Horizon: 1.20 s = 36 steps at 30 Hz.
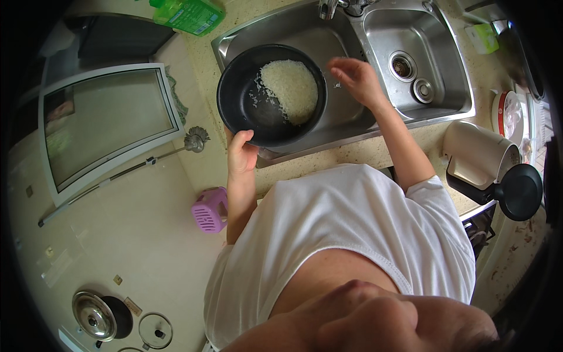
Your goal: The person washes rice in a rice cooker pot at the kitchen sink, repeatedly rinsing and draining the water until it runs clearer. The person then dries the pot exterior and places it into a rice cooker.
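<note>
A dark round pot (259, 127) is held over the left basin of the steel sink, and my left hand (243, 152) grips its near left rim with the thumb on top. White rice grains (292, 90) lie heaped on the pot's right side, with a few loose grains towards the middle. To the right of the pot, over the same basin, my right hand (357, 79) is raised with its fingers bent and touches nothing visible. A few small white specks lie on the basin floor beside it. The chrome faucet (327, 9) stands at the sink's far edge.
The right sink basin (422, 48) has a drain strainer (423, 90). A green bottle (189, 15) stands at the far left of the counter. At right are a beige kettle (479, 149) with a black handle and a red-rimmed container (502, 112). A purple plastic holder (210, 211) is near my left forearm.
</note>
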### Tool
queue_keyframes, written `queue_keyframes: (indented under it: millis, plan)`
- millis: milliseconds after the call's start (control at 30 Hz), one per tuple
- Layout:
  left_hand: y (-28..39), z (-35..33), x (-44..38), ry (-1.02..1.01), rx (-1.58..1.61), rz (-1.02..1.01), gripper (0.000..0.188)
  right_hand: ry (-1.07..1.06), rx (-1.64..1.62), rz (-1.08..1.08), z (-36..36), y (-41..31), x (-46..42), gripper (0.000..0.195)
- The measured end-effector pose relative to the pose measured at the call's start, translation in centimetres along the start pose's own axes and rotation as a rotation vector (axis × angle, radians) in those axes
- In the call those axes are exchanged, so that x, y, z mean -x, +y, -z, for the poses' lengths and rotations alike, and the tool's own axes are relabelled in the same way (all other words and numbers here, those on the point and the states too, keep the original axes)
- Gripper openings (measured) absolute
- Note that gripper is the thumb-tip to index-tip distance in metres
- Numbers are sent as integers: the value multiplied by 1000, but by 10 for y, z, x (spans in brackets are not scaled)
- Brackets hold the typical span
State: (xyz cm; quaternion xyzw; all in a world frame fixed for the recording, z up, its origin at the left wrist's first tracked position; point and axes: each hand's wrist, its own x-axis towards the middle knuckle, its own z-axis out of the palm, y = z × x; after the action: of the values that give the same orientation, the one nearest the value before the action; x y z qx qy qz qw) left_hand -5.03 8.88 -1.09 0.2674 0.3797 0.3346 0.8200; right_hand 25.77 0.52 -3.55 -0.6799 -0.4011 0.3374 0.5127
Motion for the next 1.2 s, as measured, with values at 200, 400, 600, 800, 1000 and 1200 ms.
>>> queue_keyframes:
  millis: [200,400,600,800,1000,1200]
  plan:
    - [7,-26,-7,-83,165,126,56,404,300,448,21,-33,-78,39]
    - [1,-41,-27,-108,107,116,56,514,713,475,30,-24,-121,40]
    - [-4,-64,-48,-185,46,106,61,371,717,476,44,-10,-95,48]
    - [-16,-76,-58,-45,-131,19,74,560,357,343,37,-16,-35,32]
    - [-29,-74,-64,-29,-194,-30,83,-34,805,166,-12,-36,-26,32]
    - [-42,-81,-59,12,-211,3,75,-589,1029,112,-60,61,-50,31]
